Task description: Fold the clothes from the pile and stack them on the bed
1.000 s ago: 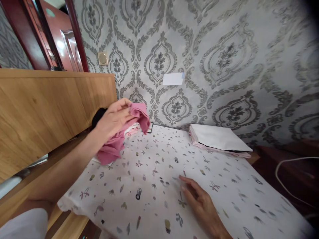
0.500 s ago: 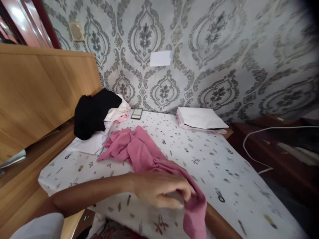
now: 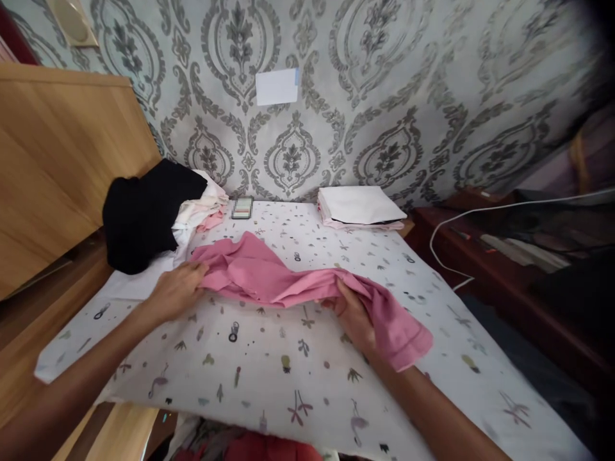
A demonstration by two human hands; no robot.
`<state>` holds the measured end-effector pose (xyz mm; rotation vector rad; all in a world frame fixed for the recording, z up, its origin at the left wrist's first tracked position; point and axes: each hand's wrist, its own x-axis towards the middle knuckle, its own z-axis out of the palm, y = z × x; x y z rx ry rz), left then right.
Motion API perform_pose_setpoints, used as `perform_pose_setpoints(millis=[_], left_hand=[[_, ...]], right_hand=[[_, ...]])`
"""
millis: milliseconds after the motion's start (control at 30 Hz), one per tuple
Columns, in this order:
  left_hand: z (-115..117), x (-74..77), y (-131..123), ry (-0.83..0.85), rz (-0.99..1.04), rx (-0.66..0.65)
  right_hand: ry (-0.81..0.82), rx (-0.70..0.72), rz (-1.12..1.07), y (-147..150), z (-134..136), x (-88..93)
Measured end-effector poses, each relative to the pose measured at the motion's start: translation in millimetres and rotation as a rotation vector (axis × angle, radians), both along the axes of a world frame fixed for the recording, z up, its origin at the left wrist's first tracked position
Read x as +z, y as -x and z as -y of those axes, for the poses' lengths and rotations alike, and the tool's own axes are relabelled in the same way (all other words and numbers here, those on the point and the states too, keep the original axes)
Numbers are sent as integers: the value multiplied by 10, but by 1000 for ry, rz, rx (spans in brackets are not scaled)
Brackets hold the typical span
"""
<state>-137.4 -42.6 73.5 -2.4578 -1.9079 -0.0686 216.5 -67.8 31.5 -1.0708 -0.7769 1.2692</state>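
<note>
A pink garment stretches across the patterned white sheet, loosely bunched along its length. At its left end, my left hand is closed on the cloth. My right hand grips the garment nearer its right end, thumb over the fabric and fingers beneath. Past that hand, the loose right end drapes over my right wrist. Whether it is a shirt or some other piece of clothing I cannot tell.
Black clothing lies over pale clothes at the left, against a wooden panel. Folded white cloth sits at the back right. A small blurred card rests near the wall. A white cable crosses the dark furniture at right.
My left hand has moved from the garment's right part to its left end. The right hand, mostly hidden before, now shows, and the cloth is stretched sideways. The view has shifted right.
</note>
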Motion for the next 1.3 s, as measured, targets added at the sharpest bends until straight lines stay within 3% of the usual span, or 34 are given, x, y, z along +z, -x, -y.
perform_pose_setpoints(millis=[67, 133, 200, 267, 333, 400, 433, 500, 567, 633, 700, 800, 867, 933, 1000, 1167, 1300], left_hand=[[-126, 205, 218, 2, 16, 40], [-299, 532, 441, -58, -4, 67], [-493, 963, 590, -183, 22, 83], [-694, 1440, 559, -300, 98, 4], [-913, 1872, 279, -383, 172, -75], [-1159, 2176, -241, -524, 411, -151], [-1285, 2266, -563, -547, 610, -151], [-1509, 2319, -1243, -393, 992, -235], [-1638, 2220, -1841, -57, 1183, -525], [-1632, 1992, -2232, 83, 1229, -598], [-1500, 1662, -2358, 216, 1111, -687], [-1165, 1067, -2102, 504, 670, -839], [-922, 686, -1764, 649, 355, -786], [-709, 374, -1422, 580, 155, -649], [-543, 146, -1163, 437, 90, -559], [-364, -162, -941, 177, 59, -468], [-405, -194, -691, 85, 172, -345]], right_hand=[[-21, 73, -19, 17, -13, 5], [-35, 67, -15, -2, 14, 31], [-35, 57, -16, -50, 86, 87], [-37, 99, -10, -117, 209, 156], [-24, 160, -17, -185, 373, 212], [8, 162, -68, -234, 549, 238], [28, 144, -103, -249, 630, 238], [63, 106, -157, -260, 762, 212], [80, 88, -189, -265, 848, 157], [92, 80, -223, -285, 899, 81], [109, 67, -251, -326, 938, -1], [148, 67, -286, -399, 1000, -101], [161, 61, -324, -428, 1039, -137], [168, 7, -362, -424, 1059, -152], [179, -96, -397, -391, 1053, -154], [89, -387, -480, -363, 970, -181], [34, -465, -582, -609, 974, -223]])
